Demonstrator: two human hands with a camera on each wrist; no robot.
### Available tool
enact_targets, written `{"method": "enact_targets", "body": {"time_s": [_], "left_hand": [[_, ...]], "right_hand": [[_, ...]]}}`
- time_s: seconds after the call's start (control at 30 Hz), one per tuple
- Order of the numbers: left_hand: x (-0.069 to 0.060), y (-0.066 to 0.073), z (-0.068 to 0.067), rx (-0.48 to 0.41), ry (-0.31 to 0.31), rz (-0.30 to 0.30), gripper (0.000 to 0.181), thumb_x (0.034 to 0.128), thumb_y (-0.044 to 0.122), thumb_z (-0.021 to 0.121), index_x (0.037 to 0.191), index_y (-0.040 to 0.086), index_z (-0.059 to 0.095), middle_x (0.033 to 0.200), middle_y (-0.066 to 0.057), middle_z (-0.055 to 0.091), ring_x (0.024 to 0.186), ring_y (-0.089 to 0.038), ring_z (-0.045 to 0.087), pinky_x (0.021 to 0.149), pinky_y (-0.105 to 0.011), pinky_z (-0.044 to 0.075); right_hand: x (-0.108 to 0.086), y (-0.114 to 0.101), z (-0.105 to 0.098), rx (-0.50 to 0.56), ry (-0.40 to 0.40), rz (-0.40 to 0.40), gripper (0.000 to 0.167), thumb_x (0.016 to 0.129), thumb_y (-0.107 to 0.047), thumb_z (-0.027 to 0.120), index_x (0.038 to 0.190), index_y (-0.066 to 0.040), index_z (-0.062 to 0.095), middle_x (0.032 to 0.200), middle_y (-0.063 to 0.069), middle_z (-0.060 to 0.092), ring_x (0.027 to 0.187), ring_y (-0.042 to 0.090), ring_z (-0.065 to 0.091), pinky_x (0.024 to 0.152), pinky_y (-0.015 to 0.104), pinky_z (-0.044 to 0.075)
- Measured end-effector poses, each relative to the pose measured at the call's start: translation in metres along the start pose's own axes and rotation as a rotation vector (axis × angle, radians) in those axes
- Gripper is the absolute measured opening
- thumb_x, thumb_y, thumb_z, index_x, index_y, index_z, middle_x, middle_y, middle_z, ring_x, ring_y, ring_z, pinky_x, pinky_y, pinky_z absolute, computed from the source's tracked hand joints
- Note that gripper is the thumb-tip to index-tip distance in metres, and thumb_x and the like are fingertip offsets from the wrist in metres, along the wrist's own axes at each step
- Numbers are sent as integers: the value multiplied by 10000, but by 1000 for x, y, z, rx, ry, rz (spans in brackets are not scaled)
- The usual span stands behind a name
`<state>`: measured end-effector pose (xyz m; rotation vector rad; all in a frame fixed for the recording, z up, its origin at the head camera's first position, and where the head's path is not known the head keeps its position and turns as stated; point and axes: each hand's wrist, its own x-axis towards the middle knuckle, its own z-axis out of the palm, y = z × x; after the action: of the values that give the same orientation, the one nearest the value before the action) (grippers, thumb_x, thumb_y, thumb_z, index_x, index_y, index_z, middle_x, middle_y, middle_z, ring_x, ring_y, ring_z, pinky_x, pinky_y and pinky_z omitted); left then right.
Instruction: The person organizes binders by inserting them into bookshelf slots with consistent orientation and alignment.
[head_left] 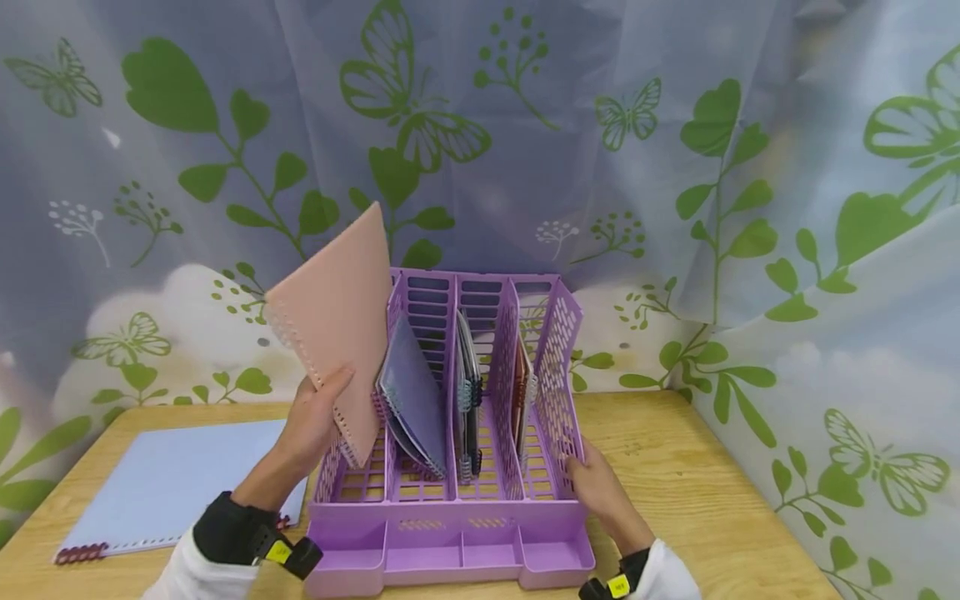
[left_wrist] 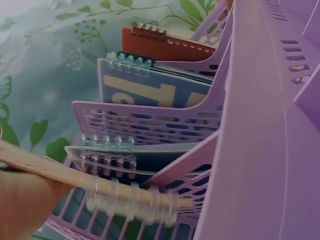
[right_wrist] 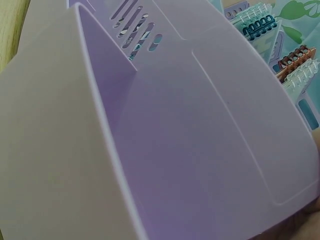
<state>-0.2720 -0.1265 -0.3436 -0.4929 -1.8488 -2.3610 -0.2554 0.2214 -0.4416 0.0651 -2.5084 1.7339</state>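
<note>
My left hand (head_left: 309, 421) grips a pink loose-leaf notebook (head_left: 341, 308) by its ringed edge, thumb across the cover. The notebook tilts, its lower end inside the leftmost slot of a purple file organizer (head_left: 450, 529). In the left wrist view, its clear binder rings (left_wrist: 132, 200) are beside the slot's divider. My right hand (head_left: 603, 492) holds the organizer's right side wall low down; some of its fingers are hidden. A blue-grey notebook (head_left: 412, 396) leans in the second slot. Several thin notebooks (head_left: 467, 400) stand in the third, and a reddish-brown one (head_left: 519, 387) in the fourth.
A large pale-blue notebook (head_left: 187, 475) with dark red rings lies flat on the wooden table (head_left: 652, 450), left of the organizer. Small open compartments (head_left: 423, 546) run along the organizer's front. A patterned curtain (head_left: 525, 167) hangs behind and to the right.
</note>
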Motion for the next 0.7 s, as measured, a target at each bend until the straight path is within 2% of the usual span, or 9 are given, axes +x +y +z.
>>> {"method": "enact_targets", "body": {"time_s": [0.1, 0.17, 0.23, 0.3, 0.4, 0.5, 0.53, 0.6, 0.7], "left_hand": [[4, -3, -1, -88, -163, -21, 476, 957, 31, 349, 1410, -30, 216, 1350, -122, 425, 1285, -195, 398, 1069, -368, 334], [9, -6, -4, -125, -261, -27, 670, 878, -42, 308, 1490, 12, 40, 1505, -163, 206, 1397, -236, 174, 1138, -402, 159], [13, -11, -9, -140, -360, -64, 807, 823, -71, 284, 1491, 36, -155, 1560, -171, -67, 1413, -269, -71, 1137, -444, -17], [17, -19, -14, -104, -428, -123, 875, 783, -95, 288, 1463, 41, -246, 1544, -162, -212, 1382, -281, -176, 1112, -477, -91], [20, -30, -21, 91, -495, -261, 863, 789, -100, 307, 1447, -10, -244, 1523, -214, -236, 1377, -334, -165, 1110, -521, -52], [20, -39, -24, 269, -529, -342, 815, 836, -88, 321, 1464, -23, -195, 1527, -246, -195, 1394, -385, -85, 1108, -561, 63], [19, -41, -25, 299, -531, -361, 798, 857, -75, 322, 1462, -28, -196, 1522, -260, -192, 1394, -401, -71, 1102, -567, 92], [18, -43, -25, 321, -515, -363, 786, 878, -50, 337, 1472, -19, -176, 1526, -267, -166, 1394, -425, -26, 1089, -572, 155], [17, -44, -24, 291, -463, -349, 766, 897, -28, 343, 1502, 29, -122, 1538, -277, -51, 1382, -447, 109, 1072, -551, 246]], "right_hand": [[-1, 0, 0, 4, 1, -2, 465, 946, 25, 325, 1401, 118, 343, 1284, 350, 486, 1078, 425, 550, 885, 539, 463], [-1, 0, 0, 2, 1, -9, 464, 942, 29, 324, 1396, 124, 345, 1283, 351, 486, 1086, 428, 543, 892, 545, 458], [-1, 0, 1, 2, 0, -12, 463, 942, 30, 325, 1395, 126, 345, 1291, 350, 481, 1102, 431, 533, 902, 550, 450], [-1, 0, 1, 4, 1, -6, 461, 945, 25, 328, 1396, 120, 347, 1290, 346, 484, 1105, 429, 533, 903, 549, 451], [-1, 1, 1, 11, -5, 2, 461, 950, 20, 329, 1402, 110, 345, 1300, 340, 480, 1114, 426, 529, 907, 544, 450], [-2, 1, 1, 9, -12, -3, 462, 952, 24, 324, 1404, 116, 337, 1309, 343, 470, 1119, 428, 524, 907, 544, 450], [-2, 1, 1, 7, -13, -6, 462, 950, 27, 323, 1402, 120, 336, 1307, 345, 470, 1117, 427, 525, 906, 545, 449], [-3, 1, 1, 10, -14, -8, 460, 953, 28, 320, 1402, 123, 331, 1306, 349, 467, 1113, 432, 526, 902, 548, 452], [-3, 0, 0, 13, -11, 1, 459, 958, 21, 320, 1407, 116, 329, 1307, 347, 468, 1113, 434, 526, 904, 553, 449]]}}
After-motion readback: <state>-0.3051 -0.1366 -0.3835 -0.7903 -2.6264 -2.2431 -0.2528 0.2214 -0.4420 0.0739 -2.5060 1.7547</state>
